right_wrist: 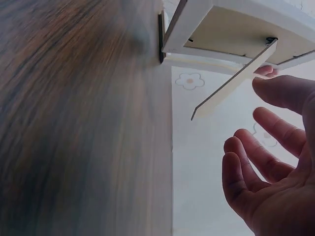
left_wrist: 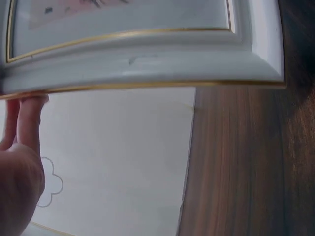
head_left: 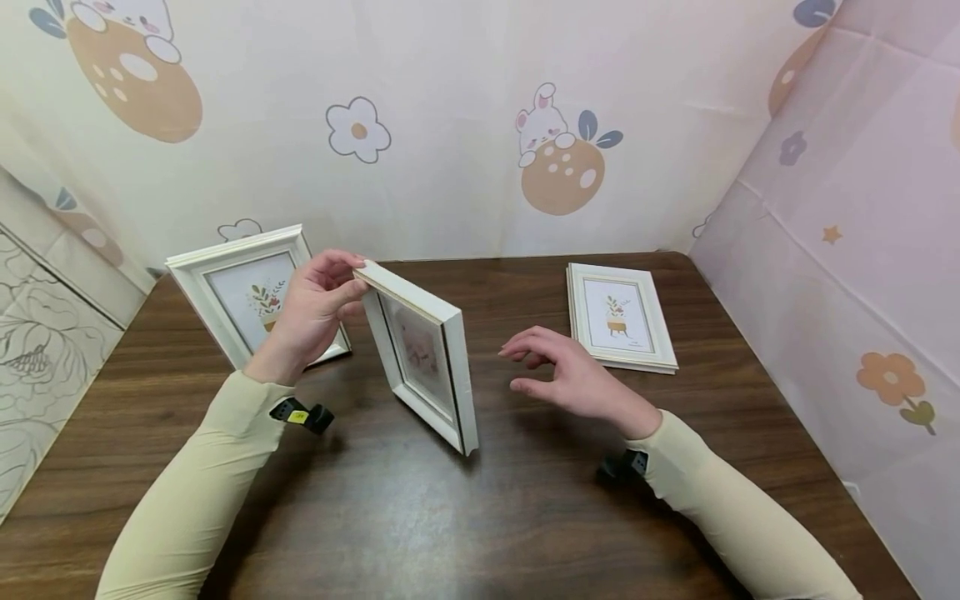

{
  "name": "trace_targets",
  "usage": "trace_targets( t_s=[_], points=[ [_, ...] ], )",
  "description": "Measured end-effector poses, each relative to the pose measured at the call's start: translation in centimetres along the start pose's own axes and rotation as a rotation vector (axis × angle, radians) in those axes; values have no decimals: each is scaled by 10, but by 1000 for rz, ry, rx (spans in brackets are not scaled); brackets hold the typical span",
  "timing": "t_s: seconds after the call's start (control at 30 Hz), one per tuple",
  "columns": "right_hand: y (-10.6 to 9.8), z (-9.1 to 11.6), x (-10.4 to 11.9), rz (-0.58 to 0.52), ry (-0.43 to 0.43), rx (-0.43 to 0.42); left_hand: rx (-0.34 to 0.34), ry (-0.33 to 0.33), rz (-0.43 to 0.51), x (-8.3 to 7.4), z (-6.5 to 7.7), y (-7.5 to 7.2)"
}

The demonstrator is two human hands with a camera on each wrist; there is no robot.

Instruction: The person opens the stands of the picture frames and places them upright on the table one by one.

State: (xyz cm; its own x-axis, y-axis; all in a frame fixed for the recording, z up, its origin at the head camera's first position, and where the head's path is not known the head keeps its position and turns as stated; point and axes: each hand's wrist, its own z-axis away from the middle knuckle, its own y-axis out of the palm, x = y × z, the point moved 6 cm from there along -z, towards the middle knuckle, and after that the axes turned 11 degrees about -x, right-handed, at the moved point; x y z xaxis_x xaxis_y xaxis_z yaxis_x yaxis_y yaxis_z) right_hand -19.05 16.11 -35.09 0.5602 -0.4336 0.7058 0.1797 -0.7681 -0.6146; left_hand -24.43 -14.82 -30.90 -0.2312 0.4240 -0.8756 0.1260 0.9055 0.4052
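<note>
A white picture frame with a pinkish picture stands tilted over the middle of the table. My left hand pinches its top corner between thumb and fingers. Part of the frame's gold-lined border fills the upper left wrist view. In the right wrist view, a support leg sticks out from the frame's back. My right hand is held to the right of the frame, apart from it, with loosely bent fingers and nothing in them. Whether the frame's lower edge touches the table is hard to tell.
Behind my left hand, a second white frame with a plant picture stands upright. Another white frame lies face up at the back right of the brown wooden table. A patterned cloth hangs along the back.
</note>
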Motion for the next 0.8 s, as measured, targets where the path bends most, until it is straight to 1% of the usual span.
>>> trace_targets(
  t_s=[0.17, 0.3, 0.5, 0.7, 0.8],
  points=[
    [-5, 6, -8, 3, 30, -6, -63, 18, -83, -2, -3, 1],
    [-8, 10, -13, 8, 30, -19, -119, 31, -126, -3, -6, 1],
    [-11, 14, -20, 15, 41, -25, -200, 42, -216, -5, -10, 2],
    [-12, 15, -22, 23, 52, -21, -265, 52, -244, -7, -17, 5],
    [-12, 15, -22, 24, 51, -18, -299, 60, -288, -8, -22, 5]
  ],
)
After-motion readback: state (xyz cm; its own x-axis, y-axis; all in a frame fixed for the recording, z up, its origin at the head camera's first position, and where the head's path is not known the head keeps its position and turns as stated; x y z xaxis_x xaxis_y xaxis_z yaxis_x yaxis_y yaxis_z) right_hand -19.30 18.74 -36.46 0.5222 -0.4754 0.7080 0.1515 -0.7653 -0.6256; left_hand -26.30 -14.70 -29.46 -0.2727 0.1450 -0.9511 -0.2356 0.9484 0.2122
